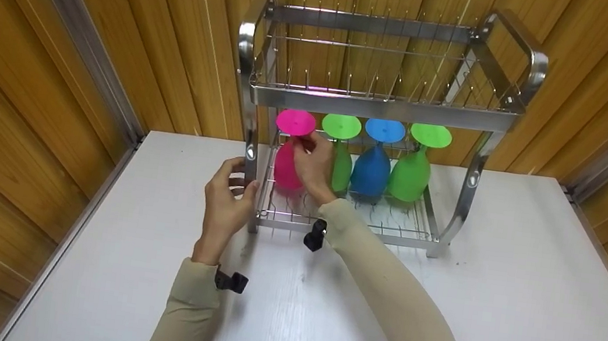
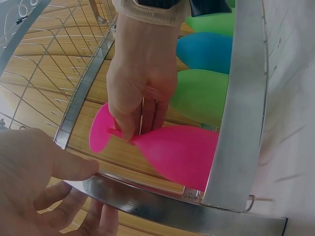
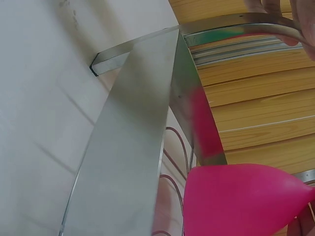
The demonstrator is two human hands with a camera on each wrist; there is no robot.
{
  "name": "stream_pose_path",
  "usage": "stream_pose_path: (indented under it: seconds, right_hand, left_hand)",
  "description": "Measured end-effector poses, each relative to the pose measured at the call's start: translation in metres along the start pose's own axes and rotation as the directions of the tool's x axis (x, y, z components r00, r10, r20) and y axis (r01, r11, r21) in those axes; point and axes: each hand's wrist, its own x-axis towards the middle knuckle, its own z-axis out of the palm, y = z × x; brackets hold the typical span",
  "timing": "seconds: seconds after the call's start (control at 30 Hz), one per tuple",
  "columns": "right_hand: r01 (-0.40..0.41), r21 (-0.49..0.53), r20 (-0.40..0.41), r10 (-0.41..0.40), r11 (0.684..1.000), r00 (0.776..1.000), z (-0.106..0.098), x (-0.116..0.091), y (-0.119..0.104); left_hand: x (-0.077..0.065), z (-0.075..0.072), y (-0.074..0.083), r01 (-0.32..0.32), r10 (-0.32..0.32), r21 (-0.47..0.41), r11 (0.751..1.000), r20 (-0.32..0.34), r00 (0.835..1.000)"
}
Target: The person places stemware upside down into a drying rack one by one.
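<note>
A pink plastic wine glass (image 1: pixel 287 169) stands upside down on the lower tier of a two-tier metal dish rack (image 1: pixel 388 110), at its left end. My right hand (image 1: pixel 315 163) reaches in under the upper tier and pinches the glass's stem just below the upturned foot; the left wrist view shows this pink glass (image 2: pixel 182 152) and the right hand (image 2: pixel 140 78) closely. Around the rack's left front post, my left hand (image 1: pixel 227 201) holds with thumb and fingers on opposite sides. In the right wrist view the pink bowl (image 3: pixel 241 199) sits beside the rack's lower front bar (image 3: pixel 118 137).
To the right of the pink glass, a green glass (image 1: pixel 343 170), a blue glass (image 1: pixel 372 170) and another green glass (image 1: pixel 411 176) stand inverted in a row. Wire prongs line the upper tier. The rack stands on a white table (image 1: pixel 496 313) before wood-panelled walls (image 1: pixel 190 50).
</note>
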Motion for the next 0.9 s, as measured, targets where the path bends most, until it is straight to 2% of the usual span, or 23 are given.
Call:
stream_pose_path:
  seconds: [0.3, 0.47, 0.77, 0.9]
  right_hand:
    - [0.066, 0.008, 0.014, -0.066, 0.998, 0.998, -0.005, -0.004, 0.003]
    - [0.085, 0.012, 0.043, -0.086, 0.996, 0.995, -0.012, -0.014, 0.003]
    - [0.031, 0.01, 0.135, -0.032, 0.999, 0.99, -0.05, -0.045, -0.015]
    - [0.064, 0.046, 0.159, -0.071, 0.997, 0.985, -0.07, -0.057, -0.022]
  left_hand:
    - [0.001, 0.001, 0.001, 0.01, -0.01, -0.002, 1.0, 0.007, 1.0]
    - [-0.001, 0.0, 0.001, 0.014, -0.014, 0.012, 1.0, 0.007, 1.0]
    - [-0.001, -0.002, 0.002, 0.013, -0.013, 0.027, 1.0, 0.007, 1.0]
    - [-0.001, -0.001, 0.002, 0.013, -0.014, 0.021, 1.0, 0.012, 1.0]
